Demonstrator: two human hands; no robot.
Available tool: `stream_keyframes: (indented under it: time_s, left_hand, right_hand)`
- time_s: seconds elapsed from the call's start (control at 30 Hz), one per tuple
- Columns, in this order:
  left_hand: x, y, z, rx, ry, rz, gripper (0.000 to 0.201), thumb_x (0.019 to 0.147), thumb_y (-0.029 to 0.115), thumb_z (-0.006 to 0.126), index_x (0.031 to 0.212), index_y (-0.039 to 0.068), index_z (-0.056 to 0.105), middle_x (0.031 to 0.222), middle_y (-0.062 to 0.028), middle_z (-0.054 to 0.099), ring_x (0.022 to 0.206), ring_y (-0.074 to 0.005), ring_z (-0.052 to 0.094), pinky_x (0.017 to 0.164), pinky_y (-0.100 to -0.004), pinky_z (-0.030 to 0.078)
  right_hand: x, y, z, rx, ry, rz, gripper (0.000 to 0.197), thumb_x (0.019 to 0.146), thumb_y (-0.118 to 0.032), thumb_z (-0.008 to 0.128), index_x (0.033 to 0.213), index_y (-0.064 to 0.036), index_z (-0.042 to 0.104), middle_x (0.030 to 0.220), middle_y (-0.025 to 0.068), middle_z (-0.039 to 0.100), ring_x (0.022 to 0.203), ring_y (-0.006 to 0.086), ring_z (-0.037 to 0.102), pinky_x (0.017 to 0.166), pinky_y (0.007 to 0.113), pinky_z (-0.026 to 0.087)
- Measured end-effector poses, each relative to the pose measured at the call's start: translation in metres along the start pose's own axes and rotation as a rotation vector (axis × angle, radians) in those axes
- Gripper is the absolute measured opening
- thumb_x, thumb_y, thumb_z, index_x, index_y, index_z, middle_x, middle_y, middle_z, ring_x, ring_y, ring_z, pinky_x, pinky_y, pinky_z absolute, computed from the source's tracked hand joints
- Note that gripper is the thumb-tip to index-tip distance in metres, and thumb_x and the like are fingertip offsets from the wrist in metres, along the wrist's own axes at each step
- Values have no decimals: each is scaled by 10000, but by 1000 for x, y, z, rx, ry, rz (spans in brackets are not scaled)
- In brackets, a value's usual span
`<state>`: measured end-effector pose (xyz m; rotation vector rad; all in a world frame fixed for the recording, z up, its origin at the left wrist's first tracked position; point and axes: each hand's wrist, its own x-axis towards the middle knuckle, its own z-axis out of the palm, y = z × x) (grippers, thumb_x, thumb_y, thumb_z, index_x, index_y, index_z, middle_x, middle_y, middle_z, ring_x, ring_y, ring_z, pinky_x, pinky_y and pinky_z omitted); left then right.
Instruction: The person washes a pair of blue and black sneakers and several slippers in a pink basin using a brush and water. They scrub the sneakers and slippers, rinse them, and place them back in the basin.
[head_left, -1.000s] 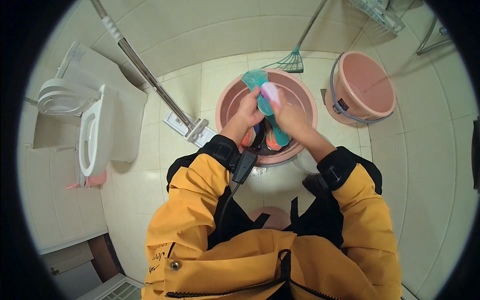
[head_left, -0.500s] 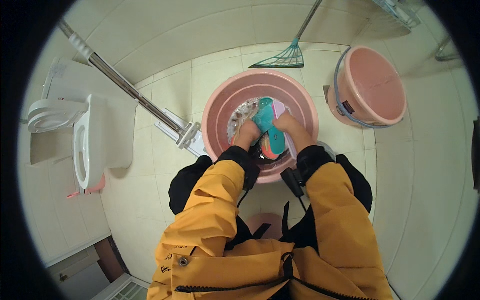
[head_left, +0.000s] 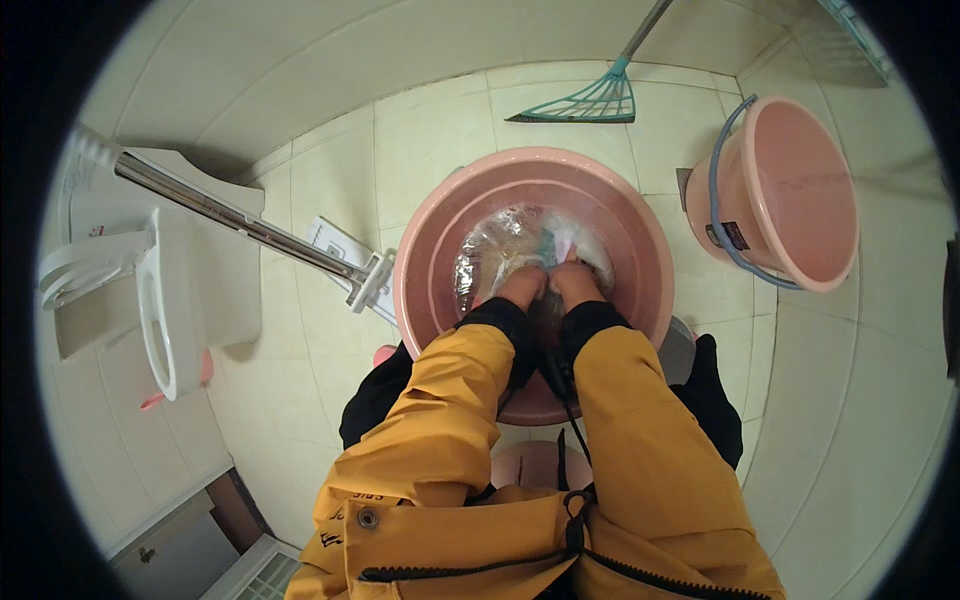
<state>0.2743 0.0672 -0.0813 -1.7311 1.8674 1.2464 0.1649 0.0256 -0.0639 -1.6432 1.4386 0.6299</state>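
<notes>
My left hand [head_left: 522, 285] and my right hand [head_left: 575, 282] are side by side in the sudsy water of a large pink basin [head_left: 425, 230]. Both look curled downward, with their fingers mostly under the surface. Just beyond them, a blurred teal thing [head_left: 546, 244] shows through the water; its kind is unclear here. Against it, nearest my right fingers, is a small pink-and-white piece [head_left: 564, 246]. Foam and ripples hide what either hand grips. Black cuffs reach down inside the basin's near rim.
A flat mop [head_left: 240, 215] leans at the left, its head beside the basin, with a white toilet [head_left: 170, 300] behind it. A teal floor squeegee [head_left: 590, 100] stands against the far wall. At the right sits a tilted-looking pink bucket [head_left: 725, 195] with a grey-blue handle.
Both hands have come closer together and lower into the water. The teal and coral slipper-like thing, plainly visible before, has sunk mostly out of sight. The view has shifted slightly.
</notes>
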Motion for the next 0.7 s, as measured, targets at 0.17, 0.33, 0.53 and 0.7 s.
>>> stream_keyframes:
  time_s: [0.17, 0.33, 0.53, 0.7]
  left_hand:
    - [-10, -5, -24, -34, -31, -50, 290, 568, 161, 613, 823, 24, 635, 875, -207, 601, 807, -318, 589, 676, -374, 467]
    - [-74, 1, -88, -157, 10, -94, 397, 607, 242, 682, 931, 28, 602, 811, -169, 617, 702, -246, 589, 626, -347, 473]
    - [-190, 20, -130, -711, 242, 166, 372, 641, 32, 613, 1010, 26, 561, 893, -85, 611, 813, -196, 567, 733, -319, 448]
    - [-250, 31, -129, -990, 203, 195, 479, 662, -23, 595, 1122, 72, 502, 982, -45, 579, 929, -159, 520, 863, -273, 375]
  right_hand:
    - [-16, -13, -50, -57, -291, -52, 413, 754, -153, 480, 1143, -29, 416, 885, 236, 545, 782, 335, 570, 690, 414, 462]
    - [-78, -29, -101, 341, -251, -61, 236, 770, -191, 513, 856, 24, 470, 667, 143, 486, 512, 240, 529, 420, 353, 459]
    - [-160, -24, -146, 787, -66, -241, 182, 707, -208, 527, 796, -57, 476, 603, 33, 408, 440, 123, 411, 446, 301, 458]
    - [-209, -17, -147, 997, 10, -238, 333, 662, -295, 630, 863, -66, 496, 662, 36, 429, 579, 145, 463, 553, 417, 508]
